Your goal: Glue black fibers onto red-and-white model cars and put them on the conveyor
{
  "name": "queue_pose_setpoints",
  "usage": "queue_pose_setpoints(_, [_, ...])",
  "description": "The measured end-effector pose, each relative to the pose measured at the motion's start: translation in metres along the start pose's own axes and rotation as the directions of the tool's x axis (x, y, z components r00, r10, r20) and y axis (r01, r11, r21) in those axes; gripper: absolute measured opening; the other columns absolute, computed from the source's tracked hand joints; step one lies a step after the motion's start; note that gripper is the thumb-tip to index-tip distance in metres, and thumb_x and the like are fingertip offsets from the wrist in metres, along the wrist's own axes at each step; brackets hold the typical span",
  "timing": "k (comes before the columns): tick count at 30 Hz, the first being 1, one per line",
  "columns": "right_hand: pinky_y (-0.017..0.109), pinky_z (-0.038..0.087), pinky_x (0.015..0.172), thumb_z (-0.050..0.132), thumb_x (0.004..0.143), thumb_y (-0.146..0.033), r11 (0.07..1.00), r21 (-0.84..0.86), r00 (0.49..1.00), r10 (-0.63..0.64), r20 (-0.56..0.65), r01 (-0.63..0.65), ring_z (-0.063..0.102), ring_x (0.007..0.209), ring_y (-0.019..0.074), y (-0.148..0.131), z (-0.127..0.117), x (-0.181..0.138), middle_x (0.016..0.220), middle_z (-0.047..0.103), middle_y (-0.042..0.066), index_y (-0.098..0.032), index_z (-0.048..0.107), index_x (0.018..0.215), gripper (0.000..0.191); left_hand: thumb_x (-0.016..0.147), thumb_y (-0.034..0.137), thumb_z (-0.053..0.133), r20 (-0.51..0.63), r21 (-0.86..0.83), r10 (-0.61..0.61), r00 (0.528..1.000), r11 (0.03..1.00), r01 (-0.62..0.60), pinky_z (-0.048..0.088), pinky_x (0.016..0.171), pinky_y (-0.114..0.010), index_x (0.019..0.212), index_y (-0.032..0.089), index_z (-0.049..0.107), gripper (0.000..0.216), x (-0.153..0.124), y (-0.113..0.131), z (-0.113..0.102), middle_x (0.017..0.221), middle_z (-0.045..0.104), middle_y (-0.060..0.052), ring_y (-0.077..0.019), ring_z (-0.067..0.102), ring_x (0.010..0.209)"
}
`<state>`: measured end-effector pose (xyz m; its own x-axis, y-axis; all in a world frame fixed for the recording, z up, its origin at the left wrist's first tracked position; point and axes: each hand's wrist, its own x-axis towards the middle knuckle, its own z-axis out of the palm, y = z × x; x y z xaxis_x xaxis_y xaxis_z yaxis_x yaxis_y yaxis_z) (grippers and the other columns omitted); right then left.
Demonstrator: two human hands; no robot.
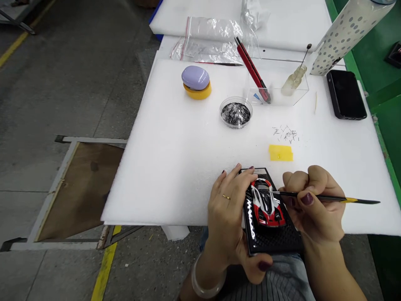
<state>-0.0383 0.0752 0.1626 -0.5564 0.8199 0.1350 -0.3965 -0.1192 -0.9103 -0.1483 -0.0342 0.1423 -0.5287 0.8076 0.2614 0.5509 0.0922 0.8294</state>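
Note:
My left hand (228,213) is wrapped round a black display base (272,242), thumb at its near edge and fingers over its far side. On the base sits a red, white and black model car (268,205). Between the thumb and fingers of my right hand (319,205) is a thin black paintbrush (332,198) with a yellow band. Its tip meets or nearly meets the car's side; I cannot tell whether they touch. Just beyond the base lies a yellow sticky note (281,153) with a small clear drop on it. Tiny black strips (286,133) are scattered behind the note.
A round dish (236,113) of black slivers stands mid-table. Behind it, a clear tray (278,96) holds a red utility knife (253,69) and a small bottle (294,79). A lilac oval case (196,78), black device (346,94), dotted tumbler (347,37) and plastic bags (216,39) surround these.

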Motion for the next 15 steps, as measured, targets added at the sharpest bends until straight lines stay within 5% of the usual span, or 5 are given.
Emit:
queue_pose_setpoints(8, [0.027,0.025,0.044,0.071,0.089,-0.018,1.000,0.002,1.000,0.001,0.008,-0.001,0.040,0.054,0.0130,0.0010,-0.0015,-0.0048,0.059,0.048,-0.002,-0.024,0.055,0.077,0.021,0.103,0.061,0.034,-0.013,-0.051,0.031,0.999,0.998,-0.031,0.031,0.123,-0.044,0.128,0.021,0.060,0.054,-0.0001,0.0000,-0.0002,0.135,0.071,-0.008,-0.0278,0.054,0.141])
queue_pose_setpoints(15, [0.024,0.023,0.037,0.070,0.089,-0.018,0.999,0.042,1.000,0.012,-0.012,-0.012,0.038,0.051,0.0121,0.0018,-0.0006,-0.0043,0.059,0.047,-0.003,-0.024,0.057,0.079,0.018,0.106,0.049,0.037,-0.017,-0.011,0.013,1.000,1.000,-0.013,0.031,0.123,-0.044,0.126,0.021,0.061,0.042,-0.0002,0.0002,0.0013,0.134,0.072,-0.007,-0.0256,0.055,0.141])
